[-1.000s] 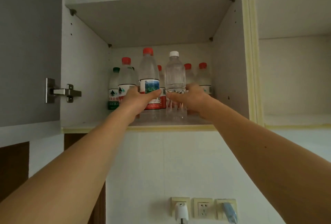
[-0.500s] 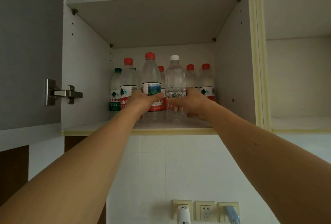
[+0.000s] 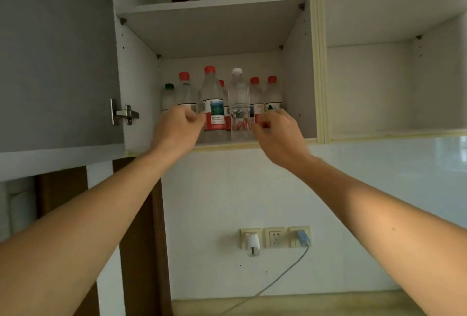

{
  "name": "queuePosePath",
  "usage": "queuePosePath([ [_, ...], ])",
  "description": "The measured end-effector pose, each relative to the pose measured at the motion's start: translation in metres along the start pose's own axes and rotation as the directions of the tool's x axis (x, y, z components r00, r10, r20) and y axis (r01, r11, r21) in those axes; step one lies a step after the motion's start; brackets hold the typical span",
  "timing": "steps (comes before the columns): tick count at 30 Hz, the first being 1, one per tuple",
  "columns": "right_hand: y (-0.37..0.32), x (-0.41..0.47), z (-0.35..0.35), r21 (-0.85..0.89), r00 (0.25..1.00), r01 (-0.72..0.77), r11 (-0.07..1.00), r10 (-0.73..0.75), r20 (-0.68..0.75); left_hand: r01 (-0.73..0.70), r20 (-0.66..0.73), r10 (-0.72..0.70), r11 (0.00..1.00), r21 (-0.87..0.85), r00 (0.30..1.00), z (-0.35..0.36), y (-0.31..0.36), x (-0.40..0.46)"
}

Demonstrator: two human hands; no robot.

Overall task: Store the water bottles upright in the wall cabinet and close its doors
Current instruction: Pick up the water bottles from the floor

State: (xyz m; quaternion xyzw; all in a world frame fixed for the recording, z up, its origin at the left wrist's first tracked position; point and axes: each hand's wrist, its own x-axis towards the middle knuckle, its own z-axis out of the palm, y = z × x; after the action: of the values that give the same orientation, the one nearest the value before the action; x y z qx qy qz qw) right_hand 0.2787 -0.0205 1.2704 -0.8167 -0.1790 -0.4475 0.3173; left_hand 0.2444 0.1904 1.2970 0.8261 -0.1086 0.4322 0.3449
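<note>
Left hand [image 3: 177, 126] and right hand [image 3: 278, 131], fingers loosely curled and holding nothing, flank two upright front bottles: red-capped bottle [image 3: 211, 98], white-capped bottle [image 3: 238, 101]. Cabinet door [image 3: 55, 63] stands open.

Red-capped bottle [image 3: 211, 103], red label; white-capped bottle [image 3: 238, 103], clear; cabinet door [image 3: 55, 58] grey.

Two bare forearms, no sleeves

One camera on my head, tilted up and forward from below the open white wall cabinet [image 3: 136, 68], an arm's reach off, my forearms stretching from the lower corners, tiled wall beneath
</note>
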Motion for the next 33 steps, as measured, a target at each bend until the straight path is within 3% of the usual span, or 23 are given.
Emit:
queuePosePath([
  [7, -0.044, -0.144, -0.03, 0.057, 0.983, -0.161, 0.985, 0.155, 0.094, 0.105, 0.139, -0.089, 0.988, -0.112, 0.986, -0.059, 0.014, -0.117],
  [11, -0.057, -0.237, -0.052, 0.021, 0.954, -0.255, 0.967, 0.248, 0.171, 0.247, 0.303, -0.193, 0.957, -0.152, 0.933, -0.057, 0.015, -0.188],
  [18, -0.037, -0.4, -0.11, -0.167, 0.858, -0.373, 0.913, 0.408, 0.313, 0.414, 0.697, -0.174, 0.89, -0.191, 0.696, -0.005, 0.031, -0.342],
  [24, 0.006, -0.526, -0.152, -0.286, 0.733, -0.499, 0.818, 0.574, 0.365, 0.483, 0.876, -0.157, 0.871, -0.095, 0.457, 0.057, 0.027, -0.493],
  [27, 0.036, -0.597, -0.169, -0.312, 0.606, -0.615, 0.724, 0.687, 0.4, 0.478, 0.918, -0.184, 0.878, -0.007, 0.351, 0.086, 0.02, -0.57],
  [29, 0.061, -0.647, -0.178, -0.365, 0.459, -0.715, 0.596, 0.794, 0.398, 0.458, 0.922, -0.24, 0.885, 0.08, 0.304, 0.107, 0.016, -0.619],
  [33, 0.119, -0.742, -0.199, -0.401, 0.133, -0.876, 0.267, 0.934, 0.332, 0.582, 0.878, -0.408, 0.788, 0.2, 0.251, 0.157, 0.014, -0.711],
])
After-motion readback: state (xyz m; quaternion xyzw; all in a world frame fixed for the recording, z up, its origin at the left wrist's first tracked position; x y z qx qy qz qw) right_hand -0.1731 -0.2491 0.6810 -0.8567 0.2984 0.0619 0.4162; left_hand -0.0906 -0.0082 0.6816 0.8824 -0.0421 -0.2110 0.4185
